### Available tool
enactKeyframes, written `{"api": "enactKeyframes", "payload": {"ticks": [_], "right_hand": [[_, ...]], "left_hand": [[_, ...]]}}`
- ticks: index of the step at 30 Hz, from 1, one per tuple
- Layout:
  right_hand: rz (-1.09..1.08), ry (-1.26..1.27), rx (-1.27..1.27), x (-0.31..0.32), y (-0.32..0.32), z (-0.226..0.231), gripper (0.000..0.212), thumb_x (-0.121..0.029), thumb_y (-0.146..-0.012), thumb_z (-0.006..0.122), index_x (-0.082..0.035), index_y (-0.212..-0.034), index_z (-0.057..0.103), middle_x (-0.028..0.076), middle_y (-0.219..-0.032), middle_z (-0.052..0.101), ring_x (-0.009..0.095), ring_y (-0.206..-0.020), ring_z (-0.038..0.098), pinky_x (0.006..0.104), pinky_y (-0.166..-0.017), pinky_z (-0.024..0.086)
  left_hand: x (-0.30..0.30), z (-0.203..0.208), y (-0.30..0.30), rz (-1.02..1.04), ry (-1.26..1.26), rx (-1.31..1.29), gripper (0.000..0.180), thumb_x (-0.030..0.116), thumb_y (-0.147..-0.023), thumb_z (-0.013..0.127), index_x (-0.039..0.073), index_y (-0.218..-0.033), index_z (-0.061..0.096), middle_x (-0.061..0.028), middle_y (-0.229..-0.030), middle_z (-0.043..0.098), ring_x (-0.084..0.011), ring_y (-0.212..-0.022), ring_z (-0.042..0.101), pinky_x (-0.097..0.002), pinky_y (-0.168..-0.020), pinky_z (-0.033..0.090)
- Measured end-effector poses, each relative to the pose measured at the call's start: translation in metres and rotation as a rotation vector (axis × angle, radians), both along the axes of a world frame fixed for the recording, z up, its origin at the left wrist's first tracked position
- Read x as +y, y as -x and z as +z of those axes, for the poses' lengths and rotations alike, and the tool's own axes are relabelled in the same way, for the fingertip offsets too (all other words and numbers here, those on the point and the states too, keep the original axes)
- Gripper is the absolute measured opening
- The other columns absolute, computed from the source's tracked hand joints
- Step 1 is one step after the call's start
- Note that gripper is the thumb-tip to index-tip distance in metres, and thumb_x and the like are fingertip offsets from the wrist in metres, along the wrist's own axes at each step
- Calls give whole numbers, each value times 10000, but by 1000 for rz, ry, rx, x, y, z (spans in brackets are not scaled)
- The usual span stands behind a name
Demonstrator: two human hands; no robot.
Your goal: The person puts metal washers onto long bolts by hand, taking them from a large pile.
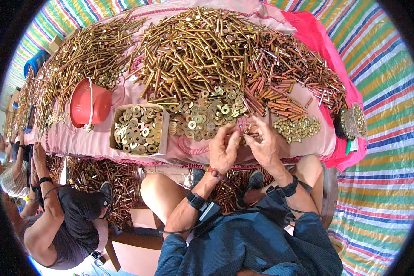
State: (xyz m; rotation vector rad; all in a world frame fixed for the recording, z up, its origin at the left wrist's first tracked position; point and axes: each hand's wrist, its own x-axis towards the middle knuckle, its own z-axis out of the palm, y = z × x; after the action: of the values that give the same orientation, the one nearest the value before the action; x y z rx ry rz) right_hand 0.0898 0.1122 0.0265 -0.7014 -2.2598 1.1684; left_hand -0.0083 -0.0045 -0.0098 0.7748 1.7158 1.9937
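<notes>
My left hand (224, 148) and my right hand (264, 143) are close together over the near edge of the pink cloth. Both have fingers closed in a pinch around something small and brass-coloured between them, too hidden to name. Just beyond my left hand spreads a pile of flat metal washers (198, 120). To the right of my right hand lies a heap of small brass-coloured nuts (300, 129). Reddish metal sleeves (280, 99) lie beyond my right hand, and a large heap of long brass-coloured bolts (193, 50) rises behind the washers.
A cardboard box (164, 133) of washers and a red bucket (95, 103) with a white handle stand to the left. A clear container (354, 122) stands at the right edge. Another person (41, 221) sits at my left. More metal pieces (117, 193) lie below the table.
</notes>
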Motion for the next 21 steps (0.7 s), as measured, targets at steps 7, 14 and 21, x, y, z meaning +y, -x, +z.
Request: {"api": "enactKeyframes", "payload": {"ticks": [7,14,21], "right_hand": [[65,-156,-29,-5,1,6,587,13,-805,666,-72,-1375,554,171,-1100,702,267,-953,703,368,-815,563],[-109,-270,-78,45,-40,9,160,-101,-878,687,-19,-1014,704,157,-873,658,309,-808,672,392,-709,523],[-179,-454,-310,72,-50,9,208,-181,-880,689,-5,-989,701,191,-885,653,379,-843,649,457,-752,505]], "left_hand": [[6,14,-1,25,103,292,249,111,-925,677,32,-1160,669,-128,-945,729,-263,-837,700,-369,-771,538],[6,11,1,-18,88,73,186,147,-1014,593,-11,-1099,643,-61,-826,693,-114,-721,638,-276,-675,517],[2,8,8,-47,119,-10,237,186,-1037,563,-14,-1132,648,-17,-819,668,-69,-668,576,-233,-594,472]]}}
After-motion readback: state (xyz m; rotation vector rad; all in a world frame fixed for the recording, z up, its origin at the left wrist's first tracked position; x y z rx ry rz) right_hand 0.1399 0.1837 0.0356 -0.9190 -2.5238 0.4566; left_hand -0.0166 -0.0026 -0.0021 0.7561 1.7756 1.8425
